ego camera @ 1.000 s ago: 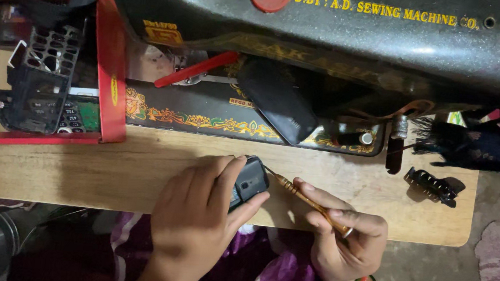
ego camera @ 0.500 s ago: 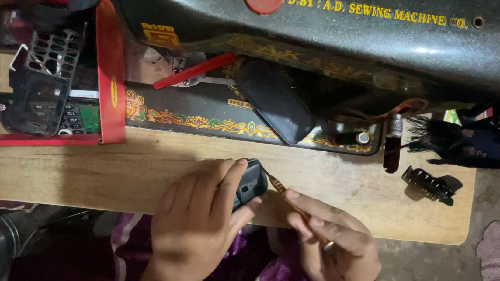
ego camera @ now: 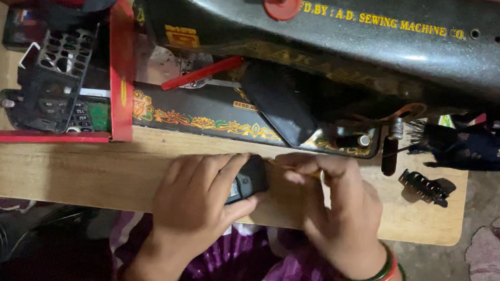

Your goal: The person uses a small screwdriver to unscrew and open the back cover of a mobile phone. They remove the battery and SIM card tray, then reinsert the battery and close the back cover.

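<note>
Head view: left of the fingers, a red tray (ego camera: 121, 67) held a black keypad frame (ego camera: 54, 79). The left hand (ego camera: 198, 200) gripped a small black case (ego camera: 247, 179) on the bench (ego camera: 76, 169). The right hand (ego camera: 341, 210), a second earlier farther back, had closed in, fingers pinched on a thin yellow tool (ego camera: 314, 173) touching the case. A black clip (ego camera: 426, 187) lay right of them.

You have a small black plastic device (ego camera: 250, 179) tilted at the worktop's near edge, with a thin yellow-handled tool (ego camera: 296, 169) touching its end.
</note>
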